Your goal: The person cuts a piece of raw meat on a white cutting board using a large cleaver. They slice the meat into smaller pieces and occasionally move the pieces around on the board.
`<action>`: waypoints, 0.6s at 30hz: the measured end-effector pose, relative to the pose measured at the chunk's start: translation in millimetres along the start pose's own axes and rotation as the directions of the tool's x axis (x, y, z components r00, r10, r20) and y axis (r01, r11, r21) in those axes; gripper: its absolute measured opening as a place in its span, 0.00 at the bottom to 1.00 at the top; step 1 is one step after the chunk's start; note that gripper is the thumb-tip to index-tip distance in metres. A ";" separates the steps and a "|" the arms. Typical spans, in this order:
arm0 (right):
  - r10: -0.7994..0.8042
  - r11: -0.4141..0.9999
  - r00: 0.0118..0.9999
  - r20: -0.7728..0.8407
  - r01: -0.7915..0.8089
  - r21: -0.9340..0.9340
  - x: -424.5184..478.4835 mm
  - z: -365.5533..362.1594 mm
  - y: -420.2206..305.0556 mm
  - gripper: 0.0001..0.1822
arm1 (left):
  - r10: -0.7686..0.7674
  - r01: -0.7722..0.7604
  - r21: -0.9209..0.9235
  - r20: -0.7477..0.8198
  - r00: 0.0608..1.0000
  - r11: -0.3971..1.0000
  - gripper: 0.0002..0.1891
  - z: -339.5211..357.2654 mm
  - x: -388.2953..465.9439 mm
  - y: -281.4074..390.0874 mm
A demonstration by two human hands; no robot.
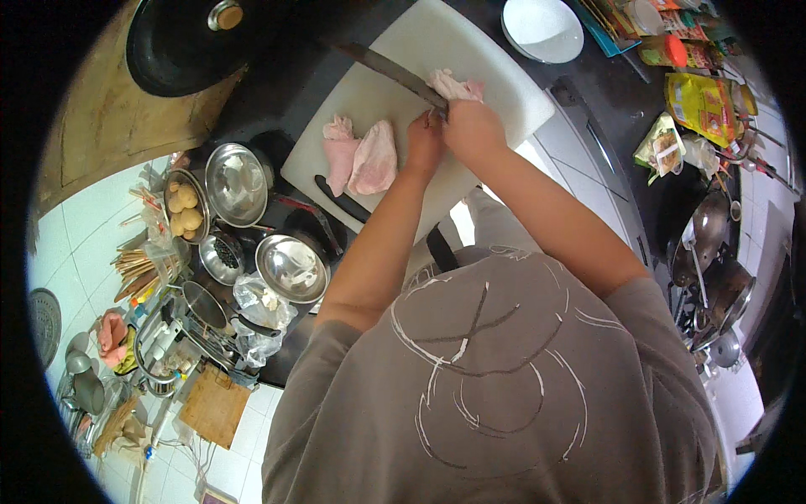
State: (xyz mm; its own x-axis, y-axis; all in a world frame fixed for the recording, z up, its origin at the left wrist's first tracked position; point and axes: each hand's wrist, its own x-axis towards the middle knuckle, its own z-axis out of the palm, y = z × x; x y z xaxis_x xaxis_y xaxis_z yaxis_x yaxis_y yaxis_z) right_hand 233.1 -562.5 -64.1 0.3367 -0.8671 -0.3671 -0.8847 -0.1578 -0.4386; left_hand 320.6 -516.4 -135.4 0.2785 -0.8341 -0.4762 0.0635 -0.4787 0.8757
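A white plastic cutting board (504,69) lies in front of me. My right hand (477,129) is closed around the handle of a long-bladed knife (393,69), whose dark blade points to the upper left above the board. Close against it, my left hand (426,140) has its fingers curled by the heel of the blade; whether they grip anything is hidden. Pale raw meat (450,85), apparently poultry, shows just beyond my right hand. Two raw chicken pieces, one with loose skin (340,157) and one rounder (374,162), rest side by side left of my left hand.
A black curved handle (340,198) sits at the board's near left. Steel bowls (236,183) (291,268), a bowl of potatoes (186,205) and a plastic bag (264,315) stand further left. A white bowl (543,31) is at the upper right, near seasoning packets (702,107).
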 end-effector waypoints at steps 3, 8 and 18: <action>0.041 0.999 0.998 0.044 -0.041 -0.013 -31.4 -9.7 12.7 0.11 | -0.153 0.157 -0.091 0.053 0.987 0.983 0.10 -7.3 1.4 -4.9; 0.074 0.996 0.997 0.026 -0.073 -0.043 -37.9 5.5 22.4 0.10 | 0.279 -0.287 0.385 0.079 0.957 0.877 0.10 -1.0 5.0 -54.2; -0.104 0.990 0.991 -0.079 0.111 0.086 29.9 4.0 16.9 0.12 | 0.224 -0.225 0.404 0.051 0.973 0.887 0.09 -4.3 -2.2 -30.0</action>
State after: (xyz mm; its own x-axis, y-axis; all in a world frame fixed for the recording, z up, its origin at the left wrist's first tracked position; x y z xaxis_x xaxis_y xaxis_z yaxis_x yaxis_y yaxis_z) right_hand 229.5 -589.2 -85.8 0.4004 -0.8807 -0.2530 -0.8106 -0.2117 -0.5459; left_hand 322.2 -499.1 -160.3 0.2368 -0.9329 -0.2713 -0.3933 -0.3474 0.8512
